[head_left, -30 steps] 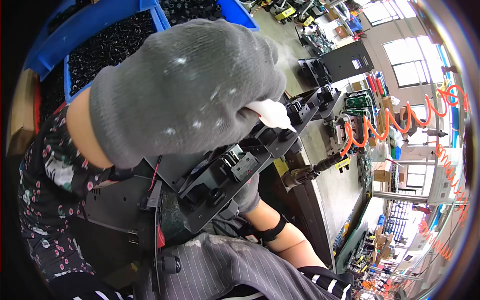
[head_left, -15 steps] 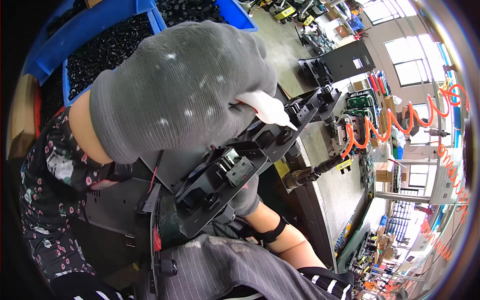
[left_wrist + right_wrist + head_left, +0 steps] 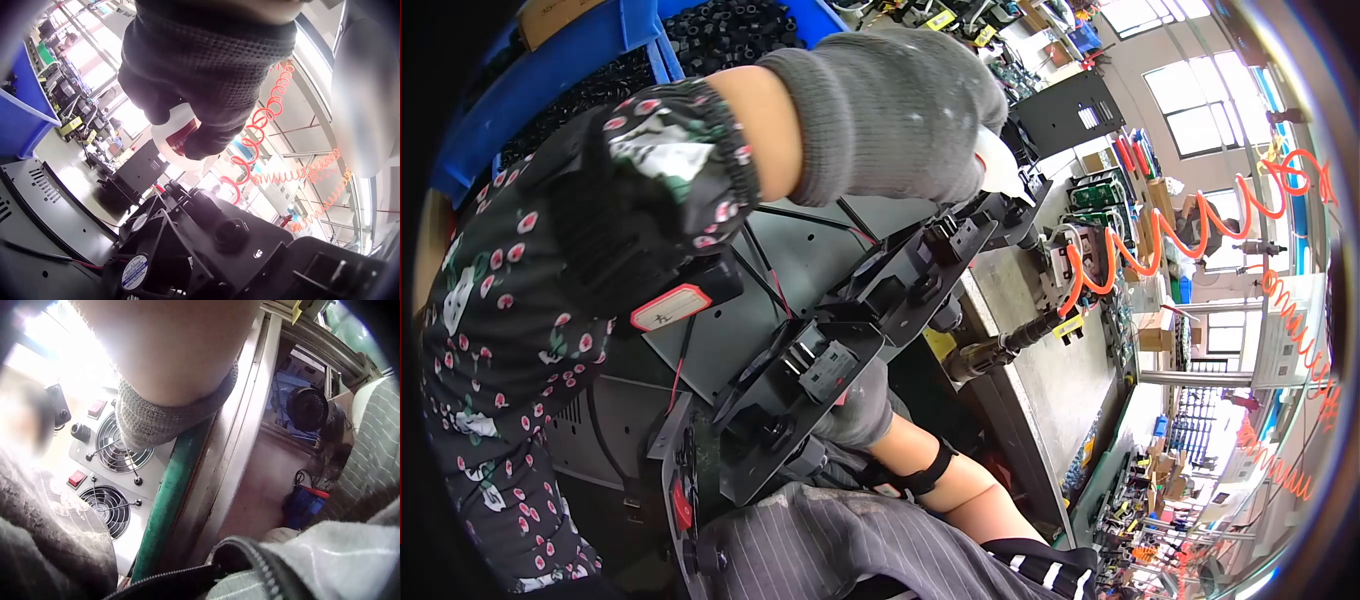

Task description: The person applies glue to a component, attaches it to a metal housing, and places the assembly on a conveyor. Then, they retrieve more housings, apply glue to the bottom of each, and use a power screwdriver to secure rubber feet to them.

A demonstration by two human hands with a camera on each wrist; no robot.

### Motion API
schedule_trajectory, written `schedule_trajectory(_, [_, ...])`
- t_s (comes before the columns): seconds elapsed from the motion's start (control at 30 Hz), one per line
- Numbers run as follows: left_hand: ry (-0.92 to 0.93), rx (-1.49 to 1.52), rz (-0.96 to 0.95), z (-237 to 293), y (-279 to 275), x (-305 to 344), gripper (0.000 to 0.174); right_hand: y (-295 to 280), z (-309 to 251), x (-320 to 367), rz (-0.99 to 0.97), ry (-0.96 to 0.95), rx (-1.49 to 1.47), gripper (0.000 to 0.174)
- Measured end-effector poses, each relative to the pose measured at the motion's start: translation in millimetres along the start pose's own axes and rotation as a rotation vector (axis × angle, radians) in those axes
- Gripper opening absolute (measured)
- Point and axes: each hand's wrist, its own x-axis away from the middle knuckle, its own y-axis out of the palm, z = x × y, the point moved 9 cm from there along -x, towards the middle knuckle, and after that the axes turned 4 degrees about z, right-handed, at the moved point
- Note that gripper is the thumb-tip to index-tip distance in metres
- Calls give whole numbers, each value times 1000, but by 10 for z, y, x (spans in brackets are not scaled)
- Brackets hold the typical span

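In a grey knit glove, my left hand grips a white squeeze bottle with its pointed nozzle angled down at the far end of a row of black metal panels. The left wrist view shows fingers curled round the bottle, which has a dark red label. Each panel carries a socket and a switch; round fans with stickers sit behind. My gloved right hand is at the outer face of the nearest panel, fingers hidden. Fan grilles and red switches show beside it.
Blue bins of small black parts stand at the far left. A power screwdriver on an orange coiled hose hangs by the bench edge. Grey sheet-metal cases with loose wires lie under my left arm.
My left hand has carried the bottle farther along the row, to a panel more distant from me. My right hand stays by the nearest panel; the head view has shifted slightly.
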Motion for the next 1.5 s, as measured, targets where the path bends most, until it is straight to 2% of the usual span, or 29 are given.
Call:
schedule_trajectory(0.17, [8, -48, -147, 93, 179, -100, 29, 30, 10, 37, -19, -9, 58, 19])
schedule_trajectory(0.23, [143, -73, 83, 180, 66, -92, 23, 28, 21, 48, -8, -2, 58, 18])
schedule_trajectory(0.27, [167, -72, 97, 183, 86, -94, 21, 24, 19, 44, -8, 3, 59, 18])
schedule_trajectory(0.4, [205, -93, 120, 244, 17, -73, 19, 13, 0, 22, -26, 2, 52, 18])
schedule_trajectory(0.47, [106, -162, -70, 202, 126, -115, 22, 27, 17, 34, -19, 8, 38, 18])
schedule_trajectory(0.5, [104, -162, -72, 187, 157, -115, 22, 30, 24, 40, -14, 14, 24, 18])
schedule_trajectory(0.57, [275, -282, 21, 296, 183, -99, 20, 5, -12, 12, -9, -5, 33, 18])
schedule_trajectory(0.63, [221, -272, -49, 289, 185, -143, 20, -30, -49, -16, -2, -23, 46, 18])
schedule_trajectory(0.7, [21, -118, -102, 154, 156, -161, 21, -50, -97, -37, -4, -57, 94, 17])
schedule_trajectory(0.77, [-23, -119, -117, 95, 154, -138, 24, -101, -144, -77, 30, -62, 80, 17])
schedule_trajectory(0.83, [63, -111, 103, 36, 36, -33, 25, -145, -161, -100, 67, -74, 63, 17])
schedule_trajectory(0.87, [43, -60, 194, -20, -26, 53, 24, -150, -167, -103, 73, -84, 54, 16])
schedule_trajectory(0.9, [50, -68, 187, -20, -112, 106, 24, -156, -179, -100, 81, -95, 42, 16])
schedule_trajectory(0.97, [-342, 290, -1, -342, -163, 258, 27, -183, -193, -87, 86, -72, 49, 16])
schedule_trajectory(1.0, [-346, 269, -19, -352, -227, 353, 27, -202, -205, -101, 66, -60, 68, 16])
schedule_trajectory(1.07, [-601, 753, 171, -587, -465, 701, 35, -199, -211, -101, 56, -43, 78, 16])
schedule_trajectory(1.1, [-636, 693, 152, -690, -553, 910, 35, -186, -203, -95, 63, -38, 66, 16])
schedule_trajectory(1.17, [-695, 821, 385, -989, -805, 1454, 34, -178, -197, -95, 53, -33, 85, 17])
schedule_trajectory(1.2, [-674, 863, 428, -1031, -942, 1664, 40, -160, -180, -69, 36, -23, 100, 16])
schedule_trajectory(1.23, [-673, 817, 525, -1080, -1099, 1903, 40, -137, -157, -57, 17, -16, 123, 16])
schedule_trajectory(1.3, [-764, 400, 547, -1234, -1440, 2473, 37, -162, -195, -95, 60, -8, 107, 15])
schedule_trajectory(1.43, [-995, -164, 440, -1093, -1709, 3167, 33, -144, -201, -82, 57, -42, 86, 14])
schedule_trajectory(1.5, [-1090, -357, 359, -1045, -1715, 3402, 40, -161, -206, -94, 73, -24, 61, 16])
